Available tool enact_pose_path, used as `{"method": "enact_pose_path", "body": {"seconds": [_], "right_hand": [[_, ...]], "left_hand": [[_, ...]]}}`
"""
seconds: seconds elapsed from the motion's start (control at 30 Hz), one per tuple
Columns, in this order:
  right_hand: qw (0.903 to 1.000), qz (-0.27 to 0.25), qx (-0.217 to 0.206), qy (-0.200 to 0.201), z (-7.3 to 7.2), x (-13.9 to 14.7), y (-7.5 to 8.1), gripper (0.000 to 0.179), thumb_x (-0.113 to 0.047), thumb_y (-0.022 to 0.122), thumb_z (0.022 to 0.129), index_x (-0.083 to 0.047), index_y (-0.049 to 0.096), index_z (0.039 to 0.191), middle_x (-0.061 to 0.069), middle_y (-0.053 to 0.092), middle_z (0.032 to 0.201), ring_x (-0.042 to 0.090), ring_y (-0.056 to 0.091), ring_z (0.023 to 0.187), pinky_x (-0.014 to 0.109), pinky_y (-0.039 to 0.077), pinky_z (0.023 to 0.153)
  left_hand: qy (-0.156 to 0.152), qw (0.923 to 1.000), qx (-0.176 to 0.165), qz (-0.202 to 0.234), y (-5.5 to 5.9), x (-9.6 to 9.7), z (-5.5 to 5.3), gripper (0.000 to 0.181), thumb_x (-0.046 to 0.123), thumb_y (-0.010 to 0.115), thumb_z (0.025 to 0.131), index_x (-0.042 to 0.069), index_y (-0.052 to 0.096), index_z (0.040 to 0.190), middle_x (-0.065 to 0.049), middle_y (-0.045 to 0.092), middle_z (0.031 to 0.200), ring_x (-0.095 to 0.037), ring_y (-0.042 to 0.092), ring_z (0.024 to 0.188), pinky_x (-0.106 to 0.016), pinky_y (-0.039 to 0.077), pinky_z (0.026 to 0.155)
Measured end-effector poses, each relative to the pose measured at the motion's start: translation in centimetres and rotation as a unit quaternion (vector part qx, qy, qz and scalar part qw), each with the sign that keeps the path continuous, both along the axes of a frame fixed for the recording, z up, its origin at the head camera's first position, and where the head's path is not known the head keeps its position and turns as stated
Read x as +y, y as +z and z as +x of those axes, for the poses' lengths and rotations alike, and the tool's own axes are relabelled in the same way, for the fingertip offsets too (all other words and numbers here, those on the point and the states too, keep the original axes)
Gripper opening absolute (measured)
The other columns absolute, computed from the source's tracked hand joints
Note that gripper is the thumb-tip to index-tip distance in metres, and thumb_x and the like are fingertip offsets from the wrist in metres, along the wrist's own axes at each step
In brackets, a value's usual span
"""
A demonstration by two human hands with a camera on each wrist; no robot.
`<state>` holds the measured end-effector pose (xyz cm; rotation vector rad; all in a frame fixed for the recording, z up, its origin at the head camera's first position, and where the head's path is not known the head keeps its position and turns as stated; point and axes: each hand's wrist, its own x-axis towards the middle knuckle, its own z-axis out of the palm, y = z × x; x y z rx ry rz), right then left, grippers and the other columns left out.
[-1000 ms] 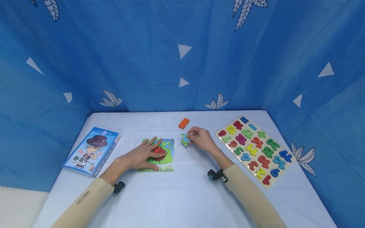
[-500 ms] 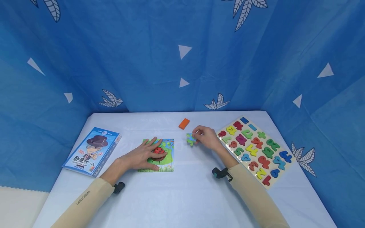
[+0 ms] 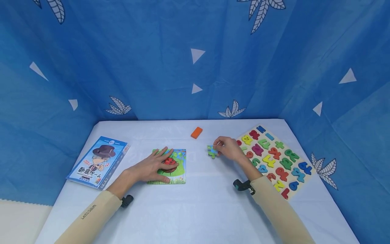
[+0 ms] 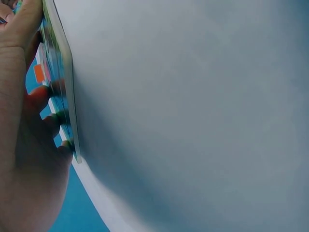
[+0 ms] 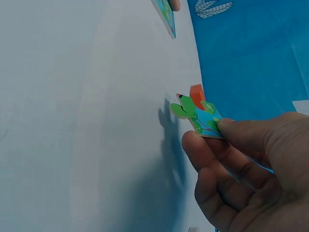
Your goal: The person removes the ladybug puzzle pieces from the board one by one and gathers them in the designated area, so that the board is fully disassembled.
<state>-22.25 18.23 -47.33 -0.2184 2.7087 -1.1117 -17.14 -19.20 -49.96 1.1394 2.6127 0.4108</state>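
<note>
In the head view my left hand [image 3: 152,166] lies with spread fingers on a ladybug jigsaw puzzle [image 3: 180,171], which is flat on the table. The left wrist view shows the puzzle's edge [image 4: 67,92] close up, with fingertips resting on its face. My right hand [image 3: 230,148] pinches a jigsaw piece [image 3: 211,151] in green and blue between thumb and fingers. Seen from the right wrist, the piece [image 5: 200,116] is held above the table, casting a shadow. Under my left palm part of the puzzle is hidden.
An orange block [image 3: 196,132] lies behind the puzzle and the piece. To the left is a blue boxed game [image 3: 99,162]. A board with colourful numbers [image 3: 262,137] lies at the right, partly behind my right forearm. Blue curtains [image 3: 164,67] surround the white table [image 3: 182,217].
My right hand has moved to the right with the jigsaw piece, away from the puzzle and nearer the number board. The left hand has stayed in place.
</note>
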Motion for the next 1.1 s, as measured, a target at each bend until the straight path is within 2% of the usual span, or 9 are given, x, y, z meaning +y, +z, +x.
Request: {"method": "enact_pose_path", "body": {"seconds": [0.7, 1.1], "right_hand": [[0.9983, 0.056, -0.017, -0.001, -0.2, 2.3, 0.0, 0.008, -0.022, 0.067, 0.098, -0.014, 0.069, 0.100, 0.003, 0.068, 0.084, 0.019, 0.066, 0.068, 0.031, 0.047, 0.064], [0.9944, 0.105, 0.001, -0.010, -0.6, 3.7, 0.3, 0.011, -0.020, 0.068, 0.097, -0.012, 0.072, 0.103, 0.005, 0.069, 0.094, 0.022, 0.059, 0.086, 0.032, 0.051, 0.075]], "left_hand": [[0.005, 1.0000, -0.004, -0.001, -0.3, 0.0, 0.0, 0.073, 0.071, 0.060, 0.087, 0.036, 0.046, 0.150, -0.009, 0.009, 0.170, -0.038, -0.001, 0.155, -0.067, 0.010, 0.119], [0.009, 0.9999, -0.008, -0.001, -0.1, -0.1, 0.1, 0.072, 0.069, 0.060, 0.088, 0.036, 0.045, 0.150, -0.009, 0.008, 0.170, -0.038, -0.001, 0.155, -0.068, 0.010, 0.119]]}}
